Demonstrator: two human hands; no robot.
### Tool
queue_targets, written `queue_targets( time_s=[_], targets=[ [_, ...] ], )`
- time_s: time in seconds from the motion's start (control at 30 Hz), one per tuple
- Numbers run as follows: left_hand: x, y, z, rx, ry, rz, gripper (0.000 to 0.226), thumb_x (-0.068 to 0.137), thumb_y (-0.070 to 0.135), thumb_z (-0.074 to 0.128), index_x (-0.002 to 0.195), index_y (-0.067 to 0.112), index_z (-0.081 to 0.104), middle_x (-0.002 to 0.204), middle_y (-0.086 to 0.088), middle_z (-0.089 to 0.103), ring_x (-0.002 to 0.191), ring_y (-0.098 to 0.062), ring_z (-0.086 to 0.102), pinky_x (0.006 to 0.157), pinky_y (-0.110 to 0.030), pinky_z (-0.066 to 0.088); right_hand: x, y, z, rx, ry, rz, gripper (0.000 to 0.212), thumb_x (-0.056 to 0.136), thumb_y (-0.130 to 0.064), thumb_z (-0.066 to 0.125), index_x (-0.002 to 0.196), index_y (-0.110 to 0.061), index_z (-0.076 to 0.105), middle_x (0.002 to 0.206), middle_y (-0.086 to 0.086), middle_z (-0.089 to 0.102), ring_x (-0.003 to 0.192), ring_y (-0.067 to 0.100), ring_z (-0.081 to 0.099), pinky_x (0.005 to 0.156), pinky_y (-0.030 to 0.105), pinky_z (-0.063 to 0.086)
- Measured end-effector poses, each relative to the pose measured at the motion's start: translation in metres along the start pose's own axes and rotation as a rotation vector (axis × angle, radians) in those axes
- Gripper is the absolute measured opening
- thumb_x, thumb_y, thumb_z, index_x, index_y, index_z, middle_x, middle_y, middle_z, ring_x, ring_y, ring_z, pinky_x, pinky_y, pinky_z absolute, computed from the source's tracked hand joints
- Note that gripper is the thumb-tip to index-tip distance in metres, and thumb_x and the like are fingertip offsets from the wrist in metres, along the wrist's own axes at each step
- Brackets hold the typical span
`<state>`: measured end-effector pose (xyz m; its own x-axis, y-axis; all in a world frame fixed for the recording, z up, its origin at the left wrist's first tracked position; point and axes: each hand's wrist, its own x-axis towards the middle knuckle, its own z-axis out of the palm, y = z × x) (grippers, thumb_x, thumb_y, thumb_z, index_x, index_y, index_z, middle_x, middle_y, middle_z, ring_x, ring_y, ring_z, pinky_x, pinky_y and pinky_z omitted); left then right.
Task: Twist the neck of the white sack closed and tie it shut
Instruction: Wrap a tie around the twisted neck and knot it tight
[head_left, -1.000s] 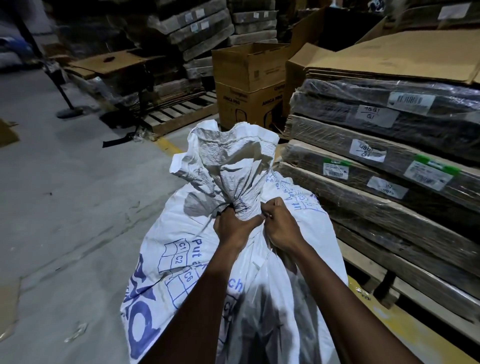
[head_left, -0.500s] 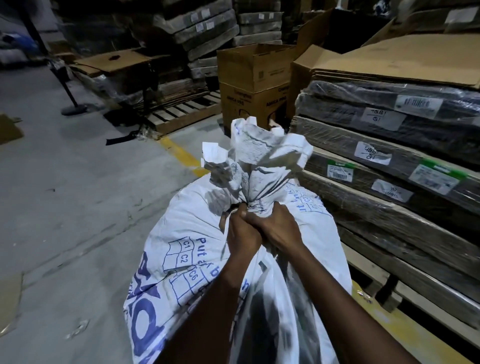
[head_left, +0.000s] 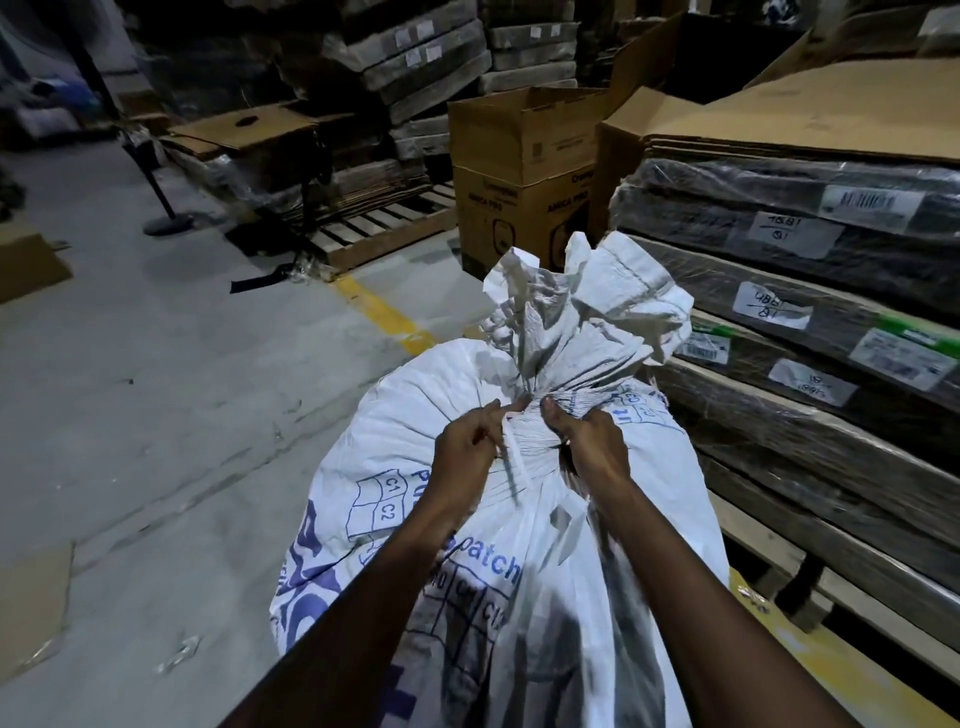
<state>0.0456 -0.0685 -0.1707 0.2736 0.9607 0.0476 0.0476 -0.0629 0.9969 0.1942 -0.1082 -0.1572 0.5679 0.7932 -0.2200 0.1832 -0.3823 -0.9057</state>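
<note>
Pinching a thin white tie strip (head_left: 511, 457) at the gathered neck, the fingers (head_left: 496, 410) of the left hand (head_left: 465, 447) curl tight, while the right hand (head_left: 589, 441) clamps the bunched neck from the other side. The white woven plastic sack with blue print (head_left: 415, 499) stands on the grey concrete floor (head_left: 156, 389), beside a stack of wrapped flat cardboard bundles (head_left: 810, 312).

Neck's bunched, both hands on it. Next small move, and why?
Probably pull the two hands apart to cinch. The left hand pinches a thin white tie hanging at the gathered neck of the sack; the right hand grips beside it. No finished knot shows.
</note>
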Motion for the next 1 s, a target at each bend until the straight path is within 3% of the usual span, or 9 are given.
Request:
queue_targets(
  time_s=[0.07, 0.17, 0.37, 0.5, 0.57, 0.7, 0.8, 0.93, 1.0],
  targets=[
    [0.0, 0.007, -0.007, 0.117, -0.012, 0.087, 0.03, 0.079, 0.005, 0.058, 0.081, 0.035, 0.054, 0.103, 0.0, 0.074, 0.072, -0.013, 0.063, 0.064, -0.033, 0.049, 0.002, 0.0, -0.002, 0.006, -0.004, -0.009, 0.073, 0.07, -0.071, 0.06, 0.109, -0.01, 0.063, 0.115, 0.014, 0.067, 0.105, 0.034, 0.06, 0.092, 0.044, 0.047],
    [-0.001, 0.017, -0.015, 0.457, -0.154, 0.378, 0.028, 0.091, 0.002, 0.056, 0.114, 0.016, 0.062, 0.088, 0.002, 0.072, 0.067, 0.005, 0.061, 0.065, -0.011, 0.047, 0.004, 0.002, -0.001, 0.026, -0.023, -0.031, 0.065, 0.072, -0.069, 0.062, 0.102, -0.012, 0.062, 0.11, 0.015, 0.067, 0.104, 0.035, 0.06, 0.086, 0.042, 0.046],
    [0.016, 0.017, -0.049, 0.826, -0.353, 0.744, 0.027, 0.089, 0.013, 0.059, 0.111, 0.028, 0.057, 0.086, -0.001, 0.072, 0.075, -0.016, 0.068, 0.064, -0.036, 0.056, -0.002, -0.003, 0.0, 0.071, -0.094, -0.057, 0.08, 0.054, -0.079, 0.06, 0.11, -0.022, 0.064, 0.112, 0.002, 0.069, 0.104, 0.027, 0.062, 0.097, 0.048, 0.046],
    [0.018, 0.011, -0.055, 1.149, -0.359, 1.139, 0.02, 0.089, 0.007, 0.058, 0.108, 0.007, 0.065, 0.103, -0.012, 0.071, 0.092, -0.028, 0.068, 0.07, -0.036, 0.058, -0.004, -0.005, 0.001, 0.058, -0.128, -0.094, 0.076, 0.055, -0.078, 0.06, 0.11, -0.026, 0.066, 0.115, 0.0, 0.07, 0.106, 0.027, 0.063, 0.098, 0.047, 0.047],
    [0.025, 0.016, -0.047, 1.23, -0.341, 1.262, 0.015, 0.09, 0.004, 0.054, 0.09, -0.003, 0.068, 0.09, -0.017, 0.07, 0.08, -0.033, 0.065, 0.063, -0.04, 0.054, -0.002, -0.006, -0.001, 0.052, -0.143, -0.11, 0.077, 0.055, -0.079, 0.06, 0.11, -0.026, 0.066, 0.113, -0.001, 0.071, 0.104, 0.025, 0.064, 0.096, 0.045, 0.048],
    [0.032, 0.029, -0.034, 1.329, -0.392, 1.395, 0.029, 0.092, -0.001, 0.049, 0.065, 0.002, 0.061, 0.066, -0.011, 0.059, 0.065, -0.03, 0.057, 0.058, -0.04, 0.048, 0.003, -0.002, -0.005, 0.063, -0.143, -0.103, 0.053, 0.061, -0.074, 0.068, 0.069, -0.024, 0.055, 0.053, -0.013, 0.061, 0.056, 0.012, 0.056, 0.057, 0.029, 0.043],
    [0.029, 0.042, -0.029, 1.357, -0.566, 1.513, 0.033, 0.09, -0.003, 0.051, 0.059, 0.007, 0.054, 0.061, -0.007, 0.052, 0.062, -0.028, 0.051, 0.06, -0.036, 0.044, 0.008, 0.007, -0.003, 0.112, -0.136, -0.149, 0.072, 0.053, -0.078, 0.071, 0.102, -0.026, 0.065, 0.091, -0.017, 0.074, 0.085, 0.013, 0.069, 0.079, 0.038, 0.055],
    [0.032, 0.047, -0.012, 1.278, -0.801, 1.497, 0.005, 0.08, 0.0, 0.057, 0.081, 0.004, 0.059, 0.096, -0.01, 0.065, 0.098, -0.024, 0.053, 0.082, -0.036, 0.048, 0.01, 0.011, -0.007, 0.054, -0.151, -0.125, 0.046, 0.054, -0.059, 0.076, 0.076, -0.021, 0.062, 0.062, -0.013, 0.064, 0.062, 0.015, 0.06, 0.058, 0.039, 0.05],
    [0.033, 0.047, -0.001, 1.329, -0.887, 1.537, 0.009, 0.078, 0.005, 0.055, 0.083, 0.006, 0.063, 0.108, -0.006, 0.065, 0.105, -0.023, 0.055, 0.084, -0.035, 0.045, 0.01, 0.01, -0.008, 0.006, -0.129, -0.114, 0.043, 0.054, -0.05, 0.071, 0.077, -0.014, 0.062, 0.07, 0.0, 0.068, 0.067, 0.024, 0.063, 0.063, 0.045, 0.053]
  ],
)
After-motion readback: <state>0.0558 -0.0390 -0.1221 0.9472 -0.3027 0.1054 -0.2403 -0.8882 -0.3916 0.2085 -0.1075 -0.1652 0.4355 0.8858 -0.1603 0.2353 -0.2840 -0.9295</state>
